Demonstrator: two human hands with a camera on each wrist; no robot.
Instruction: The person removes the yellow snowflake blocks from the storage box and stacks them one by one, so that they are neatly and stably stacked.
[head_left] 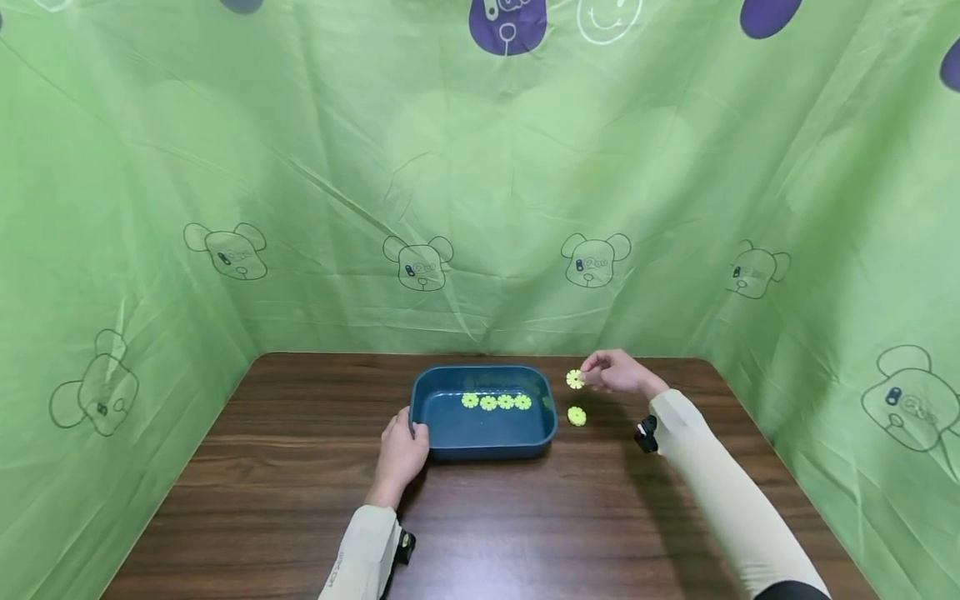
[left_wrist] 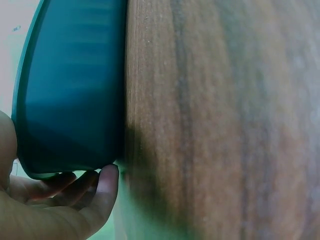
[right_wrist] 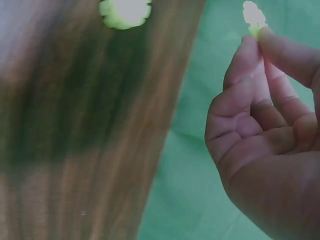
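My left hand [head_left: 402,450] grips the near left corner of a dark blue rectangular tub [head_left: 480,453], thumb over the rim and fingers against the outer wall [left_wrist: 75,100]. Inside the tub, several yellow-green flower-shaped pieces [head_left: 488,403] form a row along the far side. To the right of the tub, my right hand [head_left: 617,372] pinches another flower-shaped piece [head_left: 574,379] between thumb and forefinger; the right wrist view shows that piece [right_wrist: 254,16] edge-on, raised above the table. One more flower-shaped piece [head_left: 577,416] lies on the table by the tub's right wall.
The dark brown wood-grain table [head_left: 300,500] carries the tub and the loose piece. Green curtains [head_left: 480,167] printed with bear faces hang behind it and along both sides, close to its edges.
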